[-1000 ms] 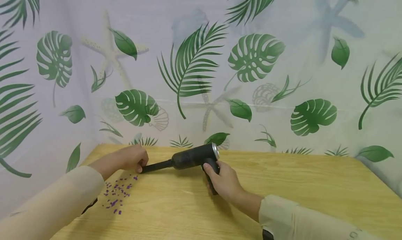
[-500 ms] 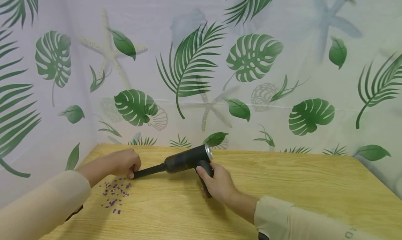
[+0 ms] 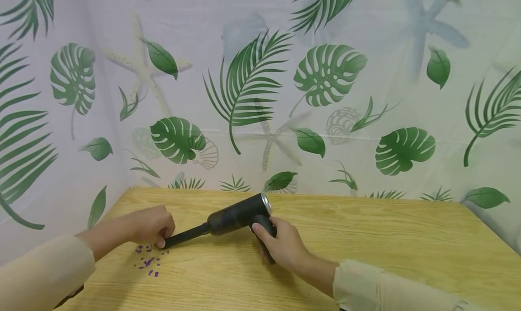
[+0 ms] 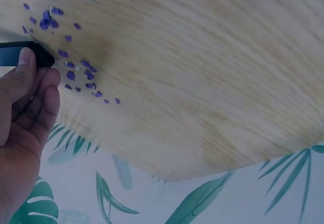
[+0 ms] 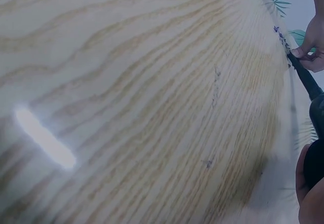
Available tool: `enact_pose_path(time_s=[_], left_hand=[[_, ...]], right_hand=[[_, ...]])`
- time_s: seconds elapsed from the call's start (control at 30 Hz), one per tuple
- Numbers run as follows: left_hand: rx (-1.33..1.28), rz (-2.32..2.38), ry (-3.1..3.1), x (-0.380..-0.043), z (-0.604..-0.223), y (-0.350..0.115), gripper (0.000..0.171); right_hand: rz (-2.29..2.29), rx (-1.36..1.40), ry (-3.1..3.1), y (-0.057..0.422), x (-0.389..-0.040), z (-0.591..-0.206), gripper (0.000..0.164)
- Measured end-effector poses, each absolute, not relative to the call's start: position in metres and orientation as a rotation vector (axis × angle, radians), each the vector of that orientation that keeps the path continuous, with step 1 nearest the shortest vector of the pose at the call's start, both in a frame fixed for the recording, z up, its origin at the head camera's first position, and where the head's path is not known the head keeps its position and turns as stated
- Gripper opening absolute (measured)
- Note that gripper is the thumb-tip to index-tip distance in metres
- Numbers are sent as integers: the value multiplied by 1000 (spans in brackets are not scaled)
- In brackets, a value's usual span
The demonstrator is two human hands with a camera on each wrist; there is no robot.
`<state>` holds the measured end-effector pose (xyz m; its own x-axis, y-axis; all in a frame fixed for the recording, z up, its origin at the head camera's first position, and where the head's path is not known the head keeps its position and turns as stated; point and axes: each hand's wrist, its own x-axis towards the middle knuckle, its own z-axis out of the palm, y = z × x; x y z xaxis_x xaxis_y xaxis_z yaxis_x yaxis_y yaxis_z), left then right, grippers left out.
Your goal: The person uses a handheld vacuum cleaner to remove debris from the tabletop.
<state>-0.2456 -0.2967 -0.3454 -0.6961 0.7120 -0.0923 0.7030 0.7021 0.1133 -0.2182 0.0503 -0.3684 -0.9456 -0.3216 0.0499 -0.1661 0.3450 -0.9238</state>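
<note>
A black handheld vacuum cleaner (image 3: 234,218) with a silver rear rim slants over the table in the head view. My right hand (image 3: 286,244) grips its handle, thumb on the upper part. The left hand (image 3: 152,225) pinches the end of the slim nozzle (image 3: 187,235) between thumb and fingers. Small purple scraps (image 3: 149,262) lie scattered just below the nozzle tip. In the left wrist view the nozzle tip (image 4: 43,53) sits right at the edge of the purple scraps (image 4: 87,74), close over the wood.
The wooden table (image 3: 366,238) reaches back to a white curtain (image 3: 346,157) printed with green leaves, starfish and shells. More of this curtain stands along the left side.
Both hands have brought the vacuum cleaner left and toward the near side, its nozzle tip lowering in view to the scraps. Fewer purple scraps show around the tip now.
</note>
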Motion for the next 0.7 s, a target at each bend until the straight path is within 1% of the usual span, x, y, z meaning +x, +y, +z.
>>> enact_pose_path(time_s=[0.23,0.53,0.7], left_hand=[[1162,173,2753,-228,-347,-298,26],[1162,304,2721,-200,-353,-300,33],[1189,350,2711,-180,-357,-294,31]], right_hand=[[-1616,-490,2463,54,-214,-368,44],[-1556,-604,2462,62,-209,-367,41],[-1506,-660,2467,72,-204,-364,42]])
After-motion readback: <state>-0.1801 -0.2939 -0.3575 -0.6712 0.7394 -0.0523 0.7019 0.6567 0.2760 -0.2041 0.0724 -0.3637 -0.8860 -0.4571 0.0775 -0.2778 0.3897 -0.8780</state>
